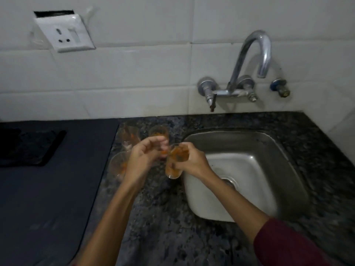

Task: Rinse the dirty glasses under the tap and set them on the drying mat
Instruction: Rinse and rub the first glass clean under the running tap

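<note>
I count two bare hands over the speckled dark granite surface (pixel 163 223). My right hand (pixel 192 160), from a maroon sleeve (pixel 288 244), has its grip curled round one clear cylindrical glass smeared with orange residue (pixel 173 166), held tilted just left of the sink's rim. My left hand (pixel 144 152) sits beside it, fingers loosely curled; whether its grip holds anything I cannot tell. Beyond them I count three more dirty clear glasses: one (pixel 119 164) by the left wrist, two farther back (pixel 130 134) (pixel 159 131). To the left lies one smooth dark grey drying mat (pixel 48 189). Right is one square, brushed stainless steel sink (pixel 269 150). Farthest, one curved chrome tap (pixel 255 52) and one white wall socket (pixel 65 33).
</note>
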`<state>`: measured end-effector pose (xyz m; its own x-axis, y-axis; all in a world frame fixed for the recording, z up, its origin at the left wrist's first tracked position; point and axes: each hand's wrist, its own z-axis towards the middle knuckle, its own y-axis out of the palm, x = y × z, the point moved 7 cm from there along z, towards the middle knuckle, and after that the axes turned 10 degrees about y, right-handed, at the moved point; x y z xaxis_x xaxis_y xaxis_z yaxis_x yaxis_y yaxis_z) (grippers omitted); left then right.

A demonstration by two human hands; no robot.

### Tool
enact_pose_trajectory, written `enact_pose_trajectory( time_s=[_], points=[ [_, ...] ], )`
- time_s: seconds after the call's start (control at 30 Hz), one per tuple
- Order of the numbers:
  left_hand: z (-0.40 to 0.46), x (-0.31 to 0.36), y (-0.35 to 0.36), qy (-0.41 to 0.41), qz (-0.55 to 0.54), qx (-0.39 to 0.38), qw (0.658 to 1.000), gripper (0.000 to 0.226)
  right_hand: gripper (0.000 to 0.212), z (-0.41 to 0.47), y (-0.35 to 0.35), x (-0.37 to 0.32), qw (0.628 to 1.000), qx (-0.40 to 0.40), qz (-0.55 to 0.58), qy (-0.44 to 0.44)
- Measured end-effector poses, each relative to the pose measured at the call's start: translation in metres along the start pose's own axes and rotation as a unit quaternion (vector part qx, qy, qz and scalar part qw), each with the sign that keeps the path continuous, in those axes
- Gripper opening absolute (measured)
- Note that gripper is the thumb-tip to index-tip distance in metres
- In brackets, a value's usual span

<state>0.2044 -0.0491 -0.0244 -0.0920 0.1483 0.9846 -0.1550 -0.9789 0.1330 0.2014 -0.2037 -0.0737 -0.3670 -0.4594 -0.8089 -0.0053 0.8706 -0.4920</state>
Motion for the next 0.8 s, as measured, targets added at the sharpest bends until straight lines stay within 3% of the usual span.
enact_pose_trajectory(
  time_s=[0.2, 0.27, 0.47, 0.6, 0.73, 0.8],
  points=[
    [0.047, -0.057, 0.080, -0.050, 0.115, -0.242, 0.962, 0.086, 0.074, 0.018, -0.089, 0.000, 0.996, 0.039, 0.078, 0.010],
    [0.056, -0.057, 0.105, -0.027, 0.153, -0.275, 0.949, 0.090, 0.076, 0.018, -0.109, -0.009, 0.997, 0.042, 0.069, -0.003],
    [0.080, -0.056, 0.124, 0.015, 0.240, -0.173, 0.955, 0.055, 0.077, 0.031, -0.124, -0.012, 0.997, -0.020, 0.074, -0.009],
    [0.078, -0.070, 0.104, -0.022, 0.290, -0.143, 0.946, 0.055, 0.061, 0.057, -0.154, -0.027, 0.990, 0.140, -0.016, -0.025],
    [0.078, -0.073, 0.085, -0.039, 0.303, -0.128, 0.944, 0.059, 0.066, 0.084, -0.142, -0.050, 0.971, 0.183, -0.147, -0.039],
    [0.077, -0.068, 0.078, -0.037, 0.301, -0.120, 0.945, 0.055, 0.059, 0.091, -0.136, -0.055, 0.958, 0.208, -0.191, -0.040]
  ],
)
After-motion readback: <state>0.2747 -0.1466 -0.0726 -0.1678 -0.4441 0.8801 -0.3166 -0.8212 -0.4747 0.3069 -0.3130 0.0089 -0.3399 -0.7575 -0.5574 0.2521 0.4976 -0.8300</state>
